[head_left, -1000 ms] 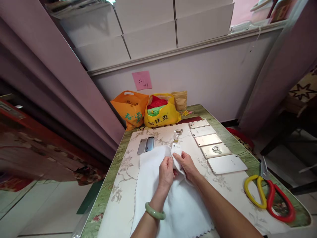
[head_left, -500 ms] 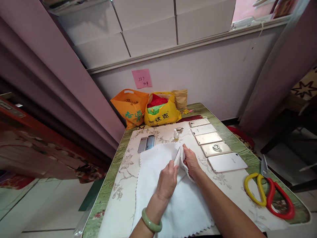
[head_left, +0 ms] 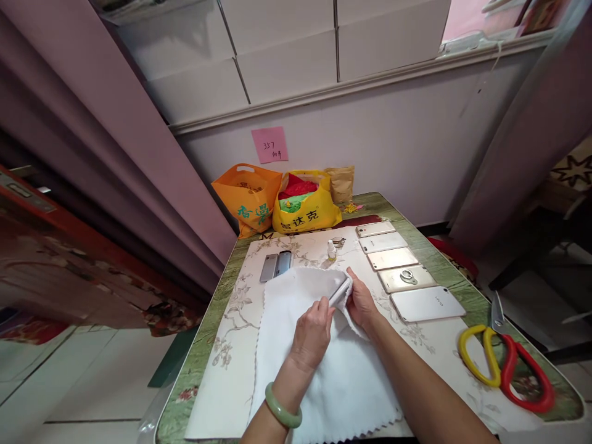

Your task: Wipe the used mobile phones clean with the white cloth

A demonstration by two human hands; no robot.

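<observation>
My left hand (head_left: 313,333), with a green bangle on its wrist, pinches the near end of a slim silver phone (head_left: 340,291) seen edge-on. My right hand (head_left: 361,303) grips the same phone through a fold of the white cloth (head_left: 324,376) that lies spread over the table. Both hands are closed around it, just above the cloth's far half.
A row of several white and gold phones (head_left: 401,271) lies to the right, two grey phones (head_left: 275,266) at the far left. A small bottle (head_left: 331,250) stands behind the cloth. Yellow and red scissors (head_left: 506,364) lie near the right edge. Orange and yellow bags (head_left: 277,206) stand against the wall.
The phone has been turned from flat-facing to edge-on between my hands, and the cloth fold has been drawn around it. My hands shifted slightly away from me.
</observation>
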